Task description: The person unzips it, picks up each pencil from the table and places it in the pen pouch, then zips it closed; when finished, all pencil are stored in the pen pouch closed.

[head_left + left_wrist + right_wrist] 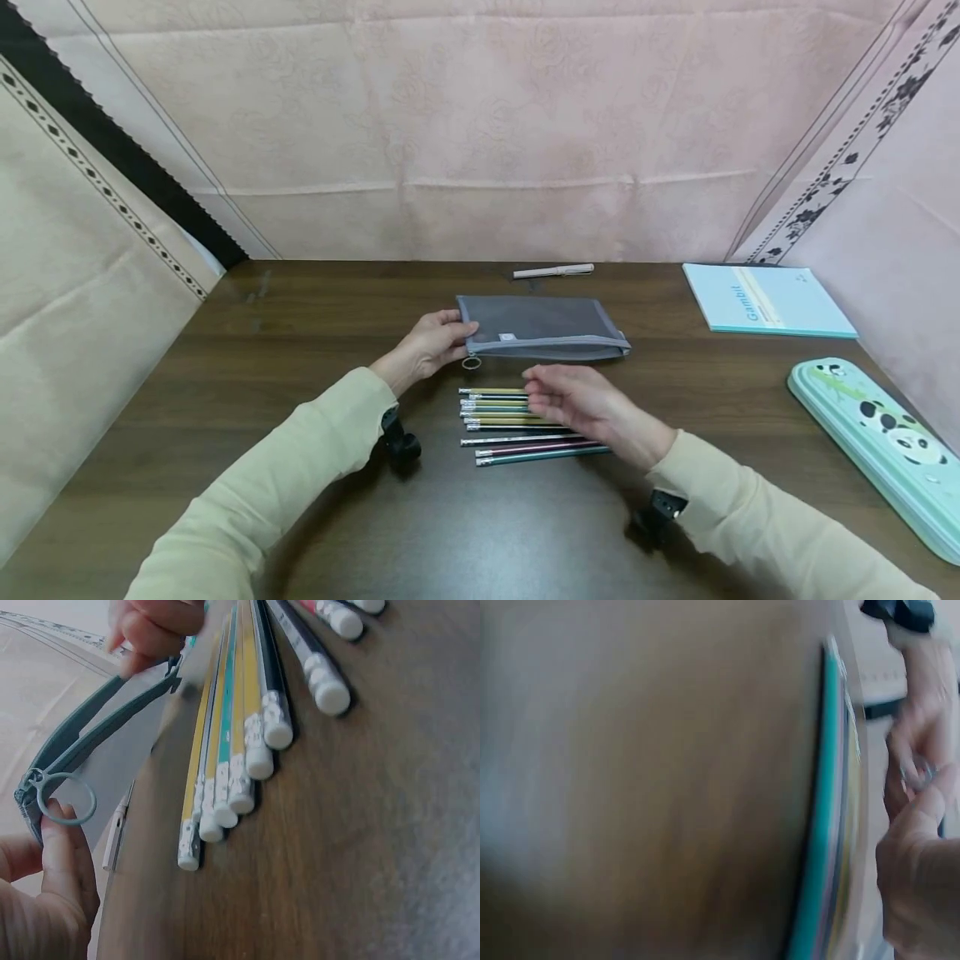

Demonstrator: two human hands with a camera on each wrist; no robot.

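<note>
My left hand (435,343) pinches the left end of a grey zip pouch (540,321) between thumb and fingers. The pouch's ring pull (67,799) hangs at that end, and its mouth gapes in the left wrist view. Several pencils (498,406), white erasers to the left, lie side by side on the table in front of the pouch. Over the right part of the pencils hovers my right hand (585,408), fingers loosely bent, with nothing visible in them. The right wrist view is blurred; the teal pencil (825,810) lies nearest there.
Behind the pouch, a white pen (553,271) lies near the back edge of the brown table (337,308). At the right are a light blue Gambit booklet (768,300) and a mint panda case (877,450). Pale cloth (480,125) hangs around the table.
</note>
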